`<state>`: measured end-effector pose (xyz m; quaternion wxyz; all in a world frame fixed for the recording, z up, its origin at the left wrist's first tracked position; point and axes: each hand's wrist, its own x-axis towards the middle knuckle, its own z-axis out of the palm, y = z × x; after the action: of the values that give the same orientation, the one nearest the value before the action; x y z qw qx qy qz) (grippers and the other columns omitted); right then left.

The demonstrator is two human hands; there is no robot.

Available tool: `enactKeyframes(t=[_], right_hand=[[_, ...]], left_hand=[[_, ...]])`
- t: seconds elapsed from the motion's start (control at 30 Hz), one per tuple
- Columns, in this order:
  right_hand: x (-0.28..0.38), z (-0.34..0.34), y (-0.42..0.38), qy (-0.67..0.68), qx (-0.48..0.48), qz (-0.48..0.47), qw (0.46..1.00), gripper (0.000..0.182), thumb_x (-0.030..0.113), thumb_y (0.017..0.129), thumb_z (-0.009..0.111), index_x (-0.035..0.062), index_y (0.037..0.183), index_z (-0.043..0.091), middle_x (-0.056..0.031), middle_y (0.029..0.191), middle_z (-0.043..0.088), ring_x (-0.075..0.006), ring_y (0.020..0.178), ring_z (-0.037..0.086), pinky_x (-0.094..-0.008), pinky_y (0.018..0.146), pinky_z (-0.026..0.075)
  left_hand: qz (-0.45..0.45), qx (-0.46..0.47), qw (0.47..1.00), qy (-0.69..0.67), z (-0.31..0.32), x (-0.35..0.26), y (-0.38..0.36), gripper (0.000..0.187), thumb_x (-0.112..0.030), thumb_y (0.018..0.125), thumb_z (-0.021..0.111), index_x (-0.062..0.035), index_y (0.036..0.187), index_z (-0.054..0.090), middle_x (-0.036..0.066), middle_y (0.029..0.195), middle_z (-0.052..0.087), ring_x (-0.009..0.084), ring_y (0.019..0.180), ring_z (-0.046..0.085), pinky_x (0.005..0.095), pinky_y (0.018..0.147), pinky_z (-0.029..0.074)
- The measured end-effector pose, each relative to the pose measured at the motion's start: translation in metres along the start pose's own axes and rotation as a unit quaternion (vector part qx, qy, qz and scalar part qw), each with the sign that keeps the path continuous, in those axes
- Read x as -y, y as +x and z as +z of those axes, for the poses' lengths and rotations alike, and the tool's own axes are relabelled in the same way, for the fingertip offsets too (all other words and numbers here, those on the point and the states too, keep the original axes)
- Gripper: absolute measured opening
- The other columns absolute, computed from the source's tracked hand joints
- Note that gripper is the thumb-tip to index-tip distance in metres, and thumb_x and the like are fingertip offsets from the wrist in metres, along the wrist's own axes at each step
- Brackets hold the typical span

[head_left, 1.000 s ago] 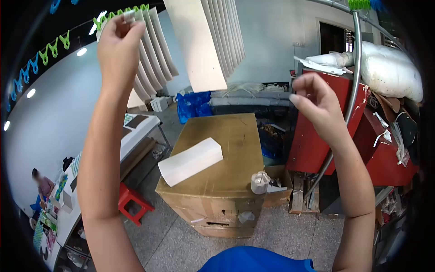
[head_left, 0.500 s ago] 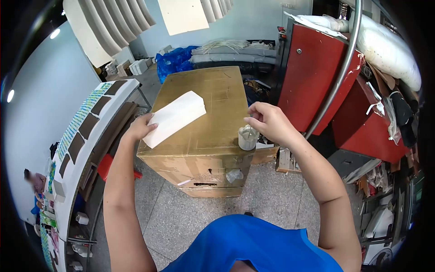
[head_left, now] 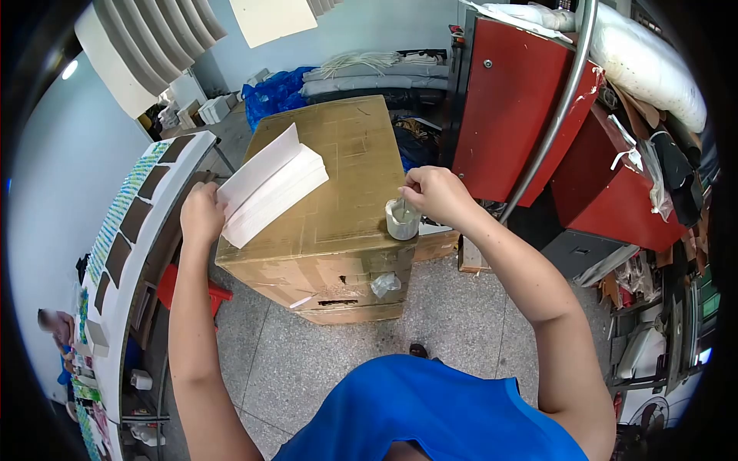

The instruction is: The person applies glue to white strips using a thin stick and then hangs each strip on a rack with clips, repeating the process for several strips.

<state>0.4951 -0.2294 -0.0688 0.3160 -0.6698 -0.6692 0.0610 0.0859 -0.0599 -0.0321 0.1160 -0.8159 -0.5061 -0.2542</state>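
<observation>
A folded piece of white paper or card [head_left: 280, 196] lies on the left of a large taped cardboard box [head_left: 350, 154]. One flap [head_left: 265, 165] stands raised along its far side. My left hand [head_left: 202, 213] is closed on the near left end of that flap, fingers partly hidden. At the box's front right corner is a small white cup [head_left: 402, 223] with a smeared rim. Above the cup, my right hand [head_left: 440, 194] pinches a thin stick [head_left: 404, 204] whose lower end reaches into it; what tips the stick is hidden.
To the left runs a long white table [head_left: 154, 207] with dark panels and strips in rows, a person [head_left: 60, 330] at its near end. A red cabinet [head_left: 507, 115] and a metal pole [head_left: 550, 127] stand right. A red stool [head_left: 219, 293] sits below the table.
My left hand has lifted the top flap of the white paper, which lay flat before. My right hand has lowered to the cup's mouth. The whole view has shifted slightly.
</observation>
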Motion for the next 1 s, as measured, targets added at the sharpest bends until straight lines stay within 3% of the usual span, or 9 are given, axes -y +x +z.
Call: enactKeyframes(t=[0.13, 0.23, 0.33, 0.47, 0.57, 0.63, 0.73, 0.87, 1.0], right_hand=[[-0.009, 0.008, 0.000, -0.009, 0.000, -0.045, 0.999, 0.018, 0.018, 0.085, 0.071, 0.0009, 0.088, 0.071, -0.0150, 0.078, 0.068, -0.0299, 0.073, 0.068, -0.0394, 0.069, 0.054], [-0.002, 0.003, -0.001, -0.007, 0.044, -0.022, 0.999, 0.017, 0.018, 0.082, 0.071, 0.0007, 0.085, 0.071, -0.0168, 0.087, 0.071, -0.0325, 0.084, 0.069, -0.0418, 0.074, 0.055], [-0.006, 0.007, -0.001, -0.003, 0.042, -0.032, 0.999, 0.017, 0.017, 0.079, 0.072, 0.0011, 0.085, 0.070, -0.0163, 0.085, 0.071, -0.0323, 0.082, 0.069, -0.0419, 0.073, 0.055], [-0.006, 0.009, 0.002, 0.016, 0.067, -0.001, 0.998, 0.016, 0.016, 0.077, 0.073, 0.0017, 0.084, 0.071, -0.0160, 0.084, 0.071, -0.0323, 0.081, 0.070, -0.0413, 0.072, 0.055], [0.005, -0.003, 0.006, 0.047, 0.066, 0.018, 0.997, 0.016, 0.014, 0.080, 0.074, -0.0007, 0.082, 0.069, -0.0135, 0.076, 0.069, -0.0242, 0.072, 0.067, -0.0356, 0.066, 0.053], [0.027, -0.032, 0.009, 0.082, 0.043, 0.019, 0.996, 0.019, 0.013, 0.083, 0.074, -0.0026, 0.079, 0.066, -0.0084, 0.068, 0.065, -0.0115, 0.064, 0.062, -0.0295, 0.060, 0.050], [0.055, -0.080, 0.019, 0.113, -0.003, 0.004, 0.994, 0.021, 0.014, 0.083, 0.077, 0.0002, 0.075, 0.064, -0.0002, 0.066, 0.061, -0.0064, 0.063, 0.053, -0.0242, 0.058, 0.047], [0.068, -0.142, 0.018, 0.148, -0.060, -0.063, 0.985, 0.021, 0.019, 0.085, 0.077, 0.0018, 0.079, 0.066, 0.0004, 0.068, 0.062, -0.0057, 0.063, 0.057, -0.0226, 0.058, 0.047], [0.068, -0.173, -0.003, 0.279, -0.119, -0.023, 0.953, 0.019, 0.020, 0.089, 0.075, 0.0086, 0.083, 0.062, 0.0034, 0.073, 0.062, -0.0037, 0.064, 0.056, -0.0184, 0.060, 0.044]], left_hand=[[-0.041, 0.023, 0.999, -0.001, -0.035, -0.019, -0.055, 0.020, -0.010, 0.083, 0.070, -0.0025, 0.097, 0.058, 0.020, 0.088, 0.065, 0.0434, 0.084, 0.062, 0.0480, 0.069, 0.048], [-0.113, 0.007, 0.979, -0.171, -0.033, -0.030, -0.105, 0.011, -0.005, 0.091, 0.065, -0.0013, 0.098, 0.057, 0.013, 0.082, 0.065, 0.0259, 0.074, 0.065, 0.0390, 0.066, 0.049], [-0.160, -0.030, 0.879, -0.449, 0.019, -0.004, -0.165, 0.015, 0.002, 0.095, 0.057, -0.0002, 0.110, 0.057, 0.005, 0.098, 0.065, 0.0091, 0.090, 0.059, 0.0280, 0.076, 0.048], [-0.220, -0.088, 0.628, -0.741, 0.044, -0.041, -0.208, 0.041, 0.004, 0.092, 0.063, -0.0034, 0.131, 0.052, 0.010, 0.123, 0.065, 0.0169, 0.113, 0.062, 0.0305, 0.099, 0.049], [-0.202, -0.055, 0.562, -0.800, 0.047, -0.055, -0.219, 0.037, 0.003, 0.093, 0.064, -0.0042, 0.128, 0.053, 0.009, 0.123, 0.066, 0.0187, 0.110, 0.065, 0.0326, 0.096, 0.053], [-0.183, -0.025, 0.532, -0.826, 0.053, -0.058, -0.225, 0.036, 0.001, 0.093, 0.064, -0.0047, 0.126, 0.053, 0.010, 0.122, 0.066, 0.0188, 0.108, 0.065, 0.0332, 0.092, 0.054], [-0.168, -0.001, 0.515, -0.841, 0.054, -0.072, -0.224, 0.032, 0.000, 0.093, 0.064, -0.0049, 0.124, 0.055, 0.010, 0.119, 0.067, 0.0181, 0.104, 0.065, 0.0325, 0.088, 0.054], [-0.178, 0.034, 0.515, -0.838, 0.060, -0.087, -0.221, 0.021, -0.008, 0.091, 0.070, -0.0070, 0.106, 0.057, 0.009, 0.091, 0.067, 0.0236, 0.088, 0.065, 0.0403, 0.079, 0.053], [-0.174, 0.061, 0.493, -0.850, 0.068, -0.097, -0.222, 0.021, -0.007, 0.091, 0.069, -0.0064, 0.108, 0.058, 0.010, 0.093, 0.068, 0.0237, 0.086, 0.066, 0.0402, 0.079, 0.054]])
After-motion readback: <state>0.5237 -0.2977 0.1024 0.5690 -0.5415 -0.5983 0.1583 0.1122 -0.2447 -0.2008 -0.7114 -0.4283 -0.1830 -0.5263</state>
